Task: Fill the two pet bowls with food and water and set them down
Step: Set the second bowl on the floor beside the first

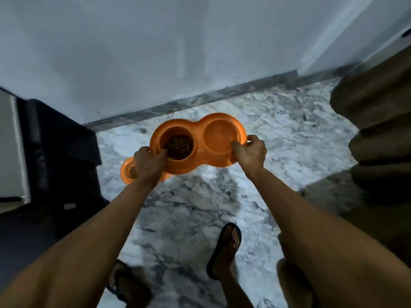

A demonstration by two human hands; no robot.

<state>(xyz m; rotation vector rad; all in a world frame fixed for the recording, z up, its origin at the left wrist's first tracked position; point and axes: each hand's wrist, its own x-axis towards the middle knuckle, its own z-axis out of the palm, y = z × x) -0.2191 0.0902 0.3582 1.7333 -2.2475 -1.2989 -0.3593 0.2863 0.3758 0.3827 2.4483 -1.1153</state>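
**Double bowl held over the marble floor**

Our forearms fill the bottom of the view, reaching forward and down. Below them, between the arms, our feet stand in dark sandals on the marble floor.

Our left hand grips the near left rim of the orange double bowl, thumb hooked over the edge of the left cup, fingers curled beneath. Our right hand pinches the right end of the bowl, thumb on the rim of the right cup and fingers wrapped around the outer edge.

We see brown kibble in the left cup. Whether the right cup has water in it we cannot tell.

A second orange bowl shows just under our left hand, mostly hidden by it. We cannot tell whether it rests on the floor.

Dark furniture stands to the left, a brown curtain hangs on the right, and a white wall rises just beyond the bowl.
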